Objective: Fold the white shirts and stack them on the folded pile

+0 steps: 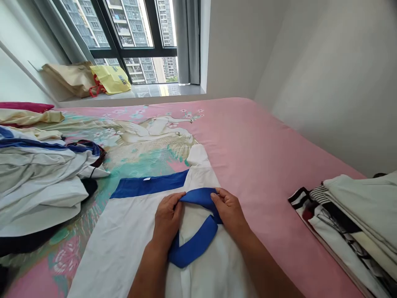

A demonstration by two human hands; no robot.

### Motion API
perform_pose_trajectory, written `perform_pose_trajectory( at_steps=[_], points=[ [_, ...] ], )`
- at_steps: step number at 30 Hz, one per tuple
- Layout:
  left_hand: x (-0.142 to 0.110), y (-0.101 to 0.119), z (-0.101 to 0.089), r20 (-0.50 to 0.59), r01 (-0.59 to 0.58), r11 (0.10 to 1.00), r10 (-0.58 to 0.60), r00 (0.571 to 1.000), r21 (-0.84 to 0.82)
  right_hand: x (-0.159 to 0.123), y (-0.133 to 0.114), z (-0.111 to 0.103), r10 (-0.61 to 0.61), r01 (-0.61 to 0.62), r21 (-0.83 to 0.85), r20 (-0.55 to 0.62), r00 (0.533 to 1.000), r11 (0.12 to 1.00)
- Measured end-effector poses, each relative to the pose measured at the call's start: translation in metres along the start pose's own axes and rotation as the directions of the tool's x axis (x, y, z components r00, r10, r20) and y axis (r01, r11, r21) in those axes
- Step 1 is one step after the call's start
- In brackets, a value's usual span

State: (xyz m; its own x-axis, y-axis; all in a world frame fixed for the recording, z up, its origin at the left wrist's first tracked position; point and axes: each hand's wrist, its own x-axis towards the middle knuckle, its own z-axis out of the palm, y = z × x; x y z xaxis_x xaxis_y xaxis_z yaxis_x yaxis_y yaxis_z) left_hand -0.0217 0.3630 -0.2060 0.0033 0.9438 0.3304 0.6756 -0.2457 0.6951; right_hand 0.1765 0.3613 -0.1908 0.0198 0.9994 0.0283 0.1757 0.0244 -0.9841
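Observation:
A white shirt (pixel 118 236) with a blue collar (pixel 197 248) lies spread on the bed in front of me. My left hand (pixel 167 217) pinches the collar's back edge at its left side, thumb and fingers closed on the cloth. On the collar's right side, my right hand (pixel 230 211) grips the same blue edge between thumb and fingers. The front ends of the collar curve toward me. A wide blue band (pixel 151 185) with a small white tag runs along the shirt's far left edge. Part of the shirt is hidden under my forearms.
A loose heap of clothes (pixel 40 178) covers the left of the bed. Folded garments (pixel 350 227) are stacked at the right edge. The pink sheet (pixel 263 165) has a floral and bird print. A brown paper bag (pixel 70 78) and a yellow bag (pixel 111 78) rest on the windowsill.

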Motion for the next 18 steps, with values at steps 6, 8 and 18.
perform_pose_trajectory(
  at_steps=[6, 8, 18],
  points=[
    [0.004, 0.007, -0.006, 0.017, 0.096, 0.993, -0.095, 0.995, -0.076, -0.006, -0.013, 0.0, -0.256, 0.222, -0.347, -0.055, 0.965, 0.911],
    [0.002, 0.009, -0.008, 0.005, 0.076, 0.991, -0.076, 0.997, -0.108, -0.01, -0.019, 0.002, -0.415, 0.38, -0.452, 0.022, 0.909, 0.807],
    [0.005, 0.016, -0.014, -0.04, 0.115, 0.993, -0.114, 0.993, 0.022, -0.004, -0.024, -0.019, -0.354, 0.361, -0.578, 0.131, 0.926, 0.732]
  ],
)
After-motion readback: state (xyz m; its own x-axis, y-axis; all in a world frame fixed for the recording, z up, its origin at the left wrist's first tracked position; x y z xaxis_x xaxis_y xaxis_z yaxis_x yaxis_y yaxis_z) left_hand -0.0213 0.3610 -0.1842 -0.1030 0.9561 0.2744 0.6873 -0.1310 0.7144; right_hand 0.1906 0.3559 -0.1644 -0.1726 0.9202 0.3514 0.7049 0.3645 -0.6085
